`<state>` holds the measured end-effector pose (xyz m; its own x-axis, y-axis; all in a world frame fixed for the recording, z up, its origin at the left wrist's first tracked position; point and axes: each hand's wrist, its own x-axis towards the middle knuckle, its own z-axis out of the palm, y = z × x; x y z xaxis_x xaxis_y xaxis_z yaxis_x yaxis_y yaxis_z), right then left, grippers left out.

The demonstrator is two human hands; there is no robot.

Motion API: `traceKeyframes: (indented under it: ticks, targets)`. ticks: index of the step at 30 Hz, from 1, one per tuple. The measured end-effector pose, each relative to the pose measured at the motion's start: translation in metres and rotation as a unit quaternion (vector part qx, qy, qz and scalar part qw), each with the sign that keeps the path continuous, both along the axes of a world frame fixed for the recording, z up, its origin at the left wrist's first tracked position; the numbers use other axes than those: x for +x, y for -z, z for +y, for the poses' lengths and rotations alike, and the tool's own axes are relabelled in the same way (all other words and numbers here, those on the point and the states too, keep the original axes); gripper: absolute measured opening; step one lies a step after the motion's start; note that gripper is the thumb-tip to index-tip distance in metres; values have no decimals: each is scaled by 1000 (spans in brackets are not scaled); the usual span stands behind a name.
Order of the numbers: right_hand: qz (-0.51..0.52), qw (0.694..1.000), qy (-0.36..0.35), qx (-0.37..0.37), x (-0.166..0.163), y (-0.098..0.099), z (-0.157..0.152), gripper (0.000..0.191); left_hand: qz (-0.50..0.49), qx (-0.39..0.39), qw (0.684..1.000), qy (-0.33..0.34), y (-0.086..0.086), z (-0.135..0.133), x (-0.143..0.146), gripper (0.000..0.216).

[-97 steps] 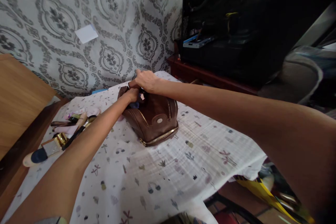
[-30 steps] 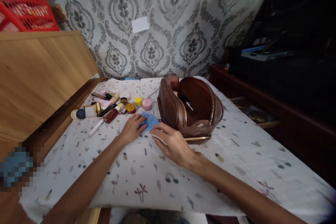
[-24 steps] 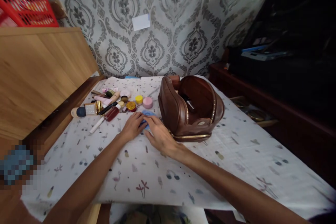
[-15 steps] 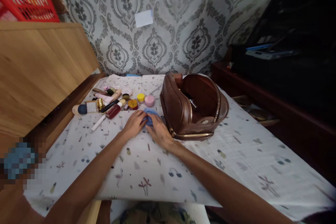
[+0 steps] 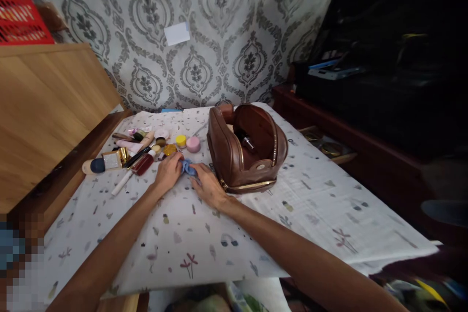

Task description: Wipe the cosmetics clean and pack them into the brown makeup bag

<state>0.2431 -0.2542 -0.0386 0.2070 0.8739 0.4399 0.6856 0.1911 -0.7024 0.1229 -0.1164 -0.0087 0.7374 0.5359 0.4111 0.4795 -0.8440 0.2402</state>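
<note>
A small bunched blue cloth lies low over the table, between my two hands. My left hand pinches its left side with bent fingers. From the other side my right hand grips it, the thumb tucked underneath. Just right of my right hand stands a brown leather bag, unzipped and gaping, with a dark item with a silver part inside. Beyond my left hand sit a jar with an amber lid, a yellow-lidded jar and a pink jar.
Several cosmetics lie to the left, among them a dark red tube with a white handle, a foundation bottle and a compact. A wooden panel borders the left side. At right is an open drawer. A patterned cloth covers the table.
The blue cloth has gone from a flatter, rounder shape to a twisted bunch, and my hands are slightly farther apart on it. The whole view has swung to the right.
</note>
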Motion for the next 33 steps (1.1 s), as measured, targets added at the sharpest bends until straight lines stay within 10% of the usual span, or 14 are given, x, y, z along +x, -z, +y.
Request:
traceKeyframes:
  ticks: [8,18,33]
  targets:
    - [-12,1000,7,-25,2,0,2,41,46,29,988,-145,-32,19,23,25]
    - [1,1000,4,-31,3,1,2,40,95,4,993,-75,0,-10,11,18]
    - [-8,1000,10,-5,6,6,3,40,61,-25,995,-76,2,-8,9,19]
